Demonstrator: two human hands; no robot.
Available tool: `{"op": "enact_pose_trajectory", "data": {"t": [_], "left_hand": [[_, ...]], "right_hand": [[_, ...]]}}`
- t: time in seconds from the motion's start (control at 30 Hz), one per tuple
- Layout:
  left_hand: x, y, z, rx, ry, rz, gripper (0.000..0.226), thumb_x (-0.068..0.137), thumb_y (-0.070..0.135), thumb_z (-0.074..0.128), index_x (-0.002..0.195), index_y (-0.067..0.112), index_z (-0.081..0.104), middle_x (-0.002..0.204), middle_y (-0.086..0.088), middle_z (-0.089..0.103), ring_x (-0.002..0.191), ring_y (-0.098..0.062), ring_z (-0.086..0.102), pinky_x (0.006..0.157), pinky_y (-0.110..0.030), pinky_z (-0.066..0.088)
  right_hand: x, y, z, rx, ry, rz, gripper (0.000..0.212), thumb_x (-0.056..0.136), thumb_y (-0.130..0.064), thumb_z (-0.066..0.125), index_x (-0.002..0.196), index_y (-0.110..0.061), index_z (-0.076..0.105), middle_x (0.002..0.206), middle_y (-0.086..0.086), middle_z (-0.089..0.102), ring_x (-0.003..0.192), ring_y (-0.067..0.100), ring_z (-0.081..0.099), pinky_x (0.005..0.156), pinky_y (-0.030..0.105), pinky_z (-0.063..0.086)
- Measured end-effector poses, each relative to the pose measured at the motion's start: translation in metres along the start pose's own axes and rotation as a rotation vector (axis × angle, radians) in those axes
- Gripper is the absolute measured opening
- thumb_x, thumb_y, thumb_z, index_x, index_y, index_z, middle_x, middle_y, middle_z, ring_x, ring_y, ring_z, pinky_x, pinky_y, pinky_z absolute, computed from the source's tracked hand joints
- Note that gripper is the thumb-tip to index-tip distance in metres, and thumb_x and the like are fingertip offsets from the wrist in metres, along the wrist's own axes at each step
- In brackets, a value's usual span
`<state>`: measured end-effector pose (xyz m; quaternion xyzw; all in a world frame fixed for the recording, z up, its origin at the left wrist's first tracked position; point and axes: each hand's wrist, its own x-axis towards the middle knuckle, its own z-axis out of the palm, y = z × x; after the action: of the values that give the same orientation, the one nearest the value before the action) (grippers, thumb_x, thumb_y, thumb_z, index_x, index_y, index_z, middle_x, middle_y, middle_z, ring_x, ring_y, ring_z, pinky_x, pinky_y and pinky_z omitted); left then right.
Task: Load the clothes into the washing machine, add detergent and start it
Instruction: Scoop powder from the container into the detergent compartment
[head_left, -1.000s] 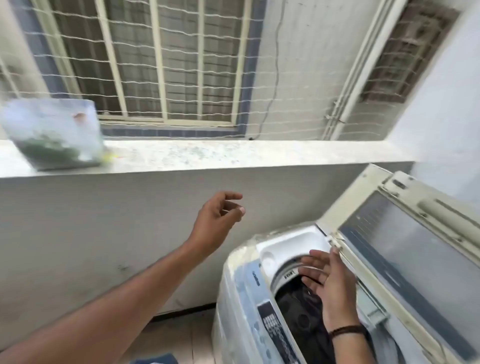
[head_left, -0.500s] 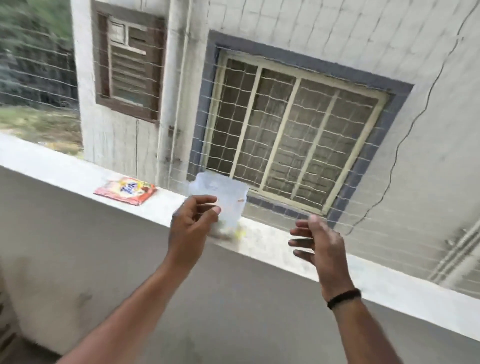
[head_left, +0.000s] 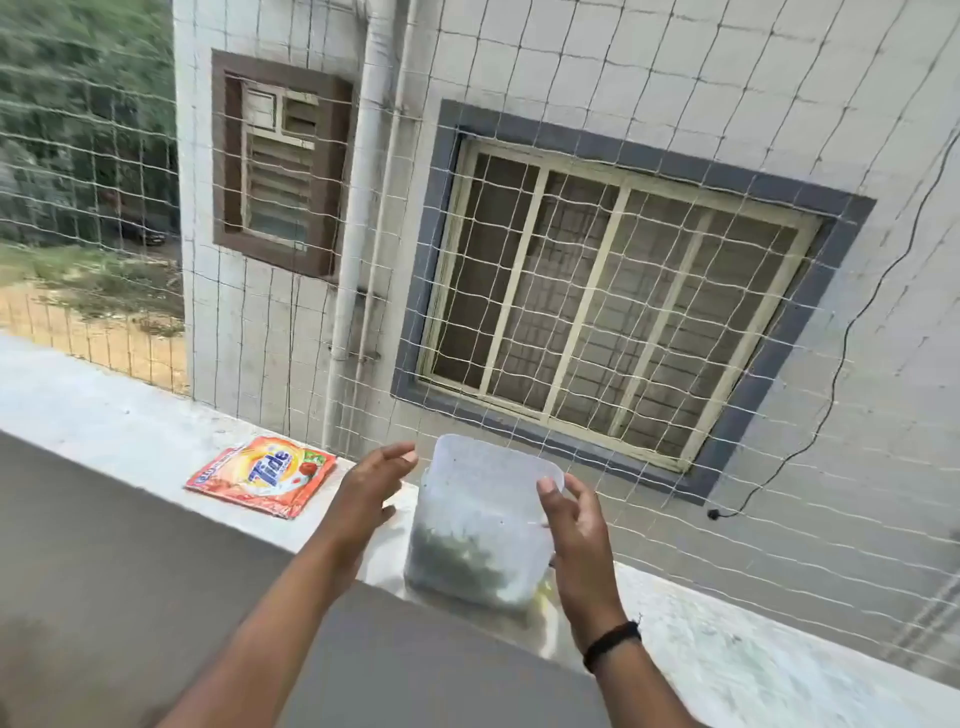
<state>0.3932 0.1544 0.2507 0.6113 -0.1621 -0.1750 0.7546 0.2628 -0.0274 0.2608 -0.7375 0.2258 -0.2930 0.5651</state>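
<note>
Between both hands' grip (head_left: 470, 499), tub (head_left: 478, 525)

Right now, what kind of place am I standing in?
Probably a home balcony used for laundry: a concrete ledge with safety netting above it, and a detergent packet lying on it.

The brand name "Tide" is printed in blue slanted letters across a yellow disc on the orange-red detergent sachet (head_left: 261, 476), which lies flat on the ledge (head_left: 104, 421). A strip of white lettering runs along the sachet's left edge, but it is too small and blurred to be read. No other text, number or sign can be made out anywhere else in the view
</note>
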Motion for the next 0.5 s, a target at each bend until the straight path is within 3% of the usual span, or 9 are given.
{"op": "enact_pose_trajectory", "data": {"t": [0.1, 0.2, 0.27, 0.3, 0.37, 0.5], "left_hand": [[-0.003, -0.009, 0.014, 0.013, -0.112, -0.049, 0.042, 0.095, 0.057, 0.05, 0.122, 0.032, 0.069, 0.122, 0.008, 0.071, 0.119, -0.016, 0.063, 0.107, -0.04, 0.045], [-0.007, -0.017, 0.03, -0.034, -0.121, -0.079, 0.052, 0.1, 0.061, 0.033, 0.123, 0.032, 0.069, 0.119, 0.008, 0.073, 0.115, -0.011, 0.066, 0.103, -0.036, 0.047], [-0.01, -0.018, 0.038, -0.056, -0.121, -0.076, 0.06, 0.097, 0.068, 0.028, 0.122, 0.034, 0.07, 0.119, 0.008, 0.073, 0.115, -0.011, 0.066, 0.107, -0.038, 0.044], [-0.011, -0.018, 0.042, -0.071, -0.126, -0.072, 0.061, 0.097, 0.069, 0.027, 0.122, 0.034, 0.07, 0.119, 0.007, 0.073, 0.114, -0.011, 0.067, 0.109, -0.039, 0.043], [-0.015, -0.018, 0.052, -0.089, -0.159, -0.063, 0.058, 0.099, 0.067, 0.027, 0.124, 0.036, 0.068, 0.122, 0.005, 0.072, 0.116, -0.013, 0.066, 0.111, -0.042, 0.041], [-0.03, -0.027, 0.088, -0.096, -0.248, -0.012, 0.056, 0.095, 0.072, 0.031, 0.136, 0.044, 0.056, 0.137, 0.011, 0.062, 0.131, -0.011, 0.055, 0.118, -0.048, 0.033]], "right_hand": [[0.0, 0.0, -0.002, 0.007, -0.015, 0.024, 0.081, 0.062, -0.08, 0.057, 0.13, -0.037, 0.053, 0.134, -0.01, 0.058, 0.126, 0.011, 0.053, 0.106, 0.053, 0.045], [-0.003, 0.0, -0.001, 0.007, -0.065, -0.001, 0.059, 0.076, -0.075, 0.055, 0.116, -0.033, 0.065, 0.122, -0.013, 0.068, 0.12, 0.014, 0.06, 0.101, 0.057, 0.048], [-0.007, 0.0, -0.001, -0.015, -0.06, -0.022, 0.079, 0.076, -0.081, 0.052, 0.136, -0.03, 0.057, 0.141, -0.018, 0.054, 0.132, 0.012, 0.052, 0.11, 0.051, 0.043], [-0.011, -0.002, -0.001, -0.045, -0.046, -0.045, 0.09, 0.075, -0.081, 0.052, 0.146, -0.026, 0.046, 0.145, -0.021, 0.043, 0.138, 0.007, 0.043, 0.115, 0.041, 0.037], [-0.016, -0.002, -0.008, -0.091, 0.001, -0.1, 0.098, 0.073, -0.078, 0.053, 0.151, -0.021, 0.038, 0.149, -0.018, 0.039, 0.141, 0.002, 0.035, 0.117, 0.025, 0.029], [-0.034, 0.002, -0.043, -0.111, 0.149, -0.125, 0.095, 0.07, -0.079, 0.058, 0.146, -0.022, 0.047, 0.147, -0.011, 0.051, 0.137, 0.001, 0.042, 0.117, 0.03, 0.033]]}}
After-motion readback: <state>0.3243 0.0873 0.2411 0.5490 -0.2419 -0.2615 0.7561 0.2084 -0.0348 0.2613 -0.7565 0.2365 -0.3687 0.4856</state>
